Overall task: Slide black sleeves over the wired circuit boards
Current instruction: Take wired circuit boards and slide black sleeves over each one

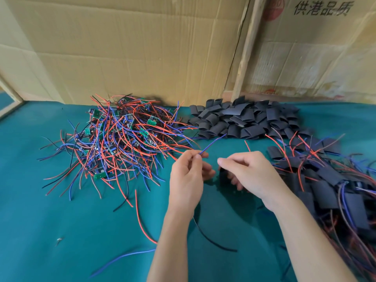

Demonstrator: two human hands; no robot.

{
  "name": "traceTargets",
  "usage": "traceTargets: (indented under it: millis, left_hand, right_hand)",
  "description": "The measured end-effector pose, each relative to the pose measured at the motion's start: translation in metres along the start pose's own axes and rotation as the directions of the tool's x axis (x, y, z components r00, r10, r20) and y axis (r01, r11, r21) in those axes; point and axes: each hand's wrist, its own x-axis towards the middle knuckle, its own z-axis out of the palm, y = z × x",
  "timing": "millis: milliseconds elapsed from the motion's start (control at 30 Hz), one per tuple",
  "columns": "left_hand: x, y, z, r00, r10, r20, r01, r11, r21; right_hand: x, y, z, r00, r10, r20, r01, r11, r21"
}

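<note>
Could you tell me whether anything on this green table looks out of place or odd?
One small thing: a tiny greyish scrap lies alone on the green cloth-covered table, near the front left, away from the three heaps; too small to identify. A few loose red, blue and black wires also trail from the tangled board pile.

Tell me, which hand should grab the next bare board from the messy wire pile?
Probably the left. The left hand sits right beside the tangled pile of wired boards and only pinches a blue wire. The right hand is farther away, nearer the finished sleeved pile.
</note>
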Motion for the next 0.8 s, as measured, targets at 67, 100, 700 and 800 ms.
traceTargets:
  millis: [67,100,700,800]
  left_hand:
    - [0.0,0.0,0.001,1.0,-0.002,-0.002,0.002,1.0,0.015]
    - [-0.001,0.0,0.001,1.0,-0.004,-0.009,0.005,1.0,0.021]
    - [-0.002,0.001,0.002,1.0,0.012,0.02,-0.012,1.0,-0.004]
    - [-0.002,0.001,0.002,1.0,0.018,0.014,-0.019,1.0,0.017]
  right_hand:
    - [-0.001,0.001,0.0,0.997,-0.053,0.059,0.056,0.997,-0.049]
    - [-0.002,0.002,0.0,0.994,-0.077,0.081,0.085,0.992,-0.091]
    - [0.003,-0.008,-0.005,0.903,0.403,-0.151,0.041,0.269,0.962]
    - [0.003,-0.011,0.0,0.899,0.399,-0.183,0.071,0.279,0.958]
